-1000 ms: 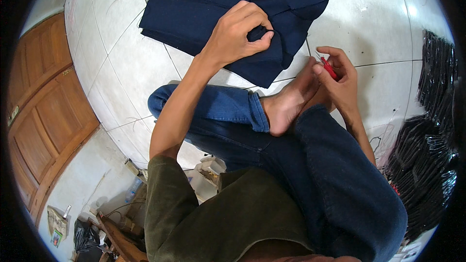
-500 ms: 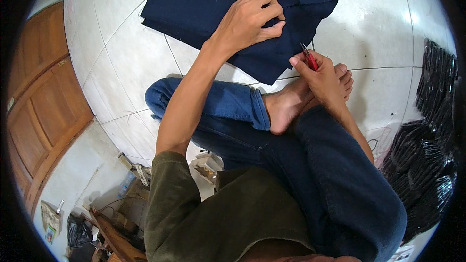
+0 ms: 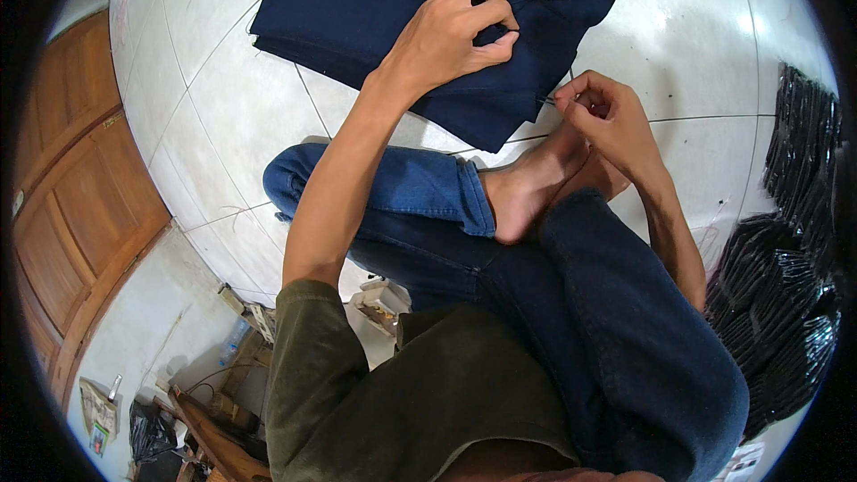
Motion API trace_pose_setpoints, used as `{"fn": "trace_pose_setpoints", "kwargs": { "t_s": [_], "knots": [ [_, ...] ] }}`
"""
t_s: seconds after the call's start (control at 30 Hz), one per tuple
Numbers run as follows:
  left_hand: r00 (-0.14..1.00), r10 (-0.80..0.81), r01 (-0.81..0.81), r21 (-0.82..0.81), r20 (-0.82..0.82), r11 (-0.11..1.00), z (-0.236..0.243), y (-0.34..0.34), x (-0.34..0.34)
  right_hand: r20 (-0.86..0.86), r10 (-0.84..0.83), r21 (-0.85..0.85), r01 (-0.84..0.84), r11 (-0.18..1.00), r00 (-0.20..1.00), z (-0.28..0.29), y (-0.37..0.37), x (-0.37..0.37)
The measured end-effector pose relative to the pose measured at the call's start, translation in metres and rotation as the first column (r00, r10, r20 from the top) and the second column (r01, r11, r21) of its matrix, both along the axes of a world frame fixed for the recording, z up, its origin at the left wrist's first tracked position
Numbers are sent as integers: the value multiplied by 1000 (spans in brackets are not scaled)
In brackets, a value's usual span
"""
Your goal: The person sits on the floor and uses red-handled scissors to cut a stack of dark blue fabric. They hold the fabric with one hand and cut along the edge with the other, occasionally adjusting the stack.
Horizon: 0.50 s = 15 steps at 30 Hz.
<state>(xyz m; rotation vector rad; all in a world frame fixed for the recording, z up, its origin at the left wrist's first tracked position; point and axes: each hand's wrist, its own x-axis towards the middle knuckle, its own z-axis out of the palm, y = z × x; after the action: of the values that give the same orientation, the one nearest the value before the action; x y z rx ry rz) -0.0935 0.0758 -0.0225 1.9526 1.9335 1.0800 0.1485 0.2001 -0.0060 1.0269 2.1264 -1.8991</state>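
White floor tiles are spreading out beneath the person sitting here, with a wooden door standing well to the left of the fingers and shiny black bundles lying off to their right. Dark blue cloth is lying on the tiles, beneath the left hand and reaching close to the right fingertips. On the left, thumb and forefinger are pressing together, seemingly pinching a bit of that cloth; from where I'm standing, a thread would be too fine to rule out. The right hand is gripping a small pointed tool, its thin tip poking past the fingers toward the cloth's edge; whether it's touching, I can't tell. I'm judging the work to be underway: the cloth is lying laid out, and both hands are busying themselves around its right-hand part. How much is remaining isn't showing, since folds are hiding some cloth and its far end is running out of view.
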Motion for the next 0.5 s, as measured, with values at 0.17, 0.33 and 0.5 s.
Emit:
{"fn": "trace_pose_setpoints", "kwargs": {
  "t_s": [0.17, 0.33, 0.5],
  "knots": [
    [1000, -4, 4, -9, -6, 1000, 1, 0, 0, 23, 47, -88, -45, 995, 999, 8, 5, -11],
    [1000, 4, -4, -32, 4, 999, 2, -2, 0, 5, 32, -86, -32, 996, 999, 12, 4, -16],
    [1000, 4, -4, -37, -4, 999, 3, -1, 1, -24, 63, -61, -64, 996, 998, 11, 6, -16]
  ]
}}
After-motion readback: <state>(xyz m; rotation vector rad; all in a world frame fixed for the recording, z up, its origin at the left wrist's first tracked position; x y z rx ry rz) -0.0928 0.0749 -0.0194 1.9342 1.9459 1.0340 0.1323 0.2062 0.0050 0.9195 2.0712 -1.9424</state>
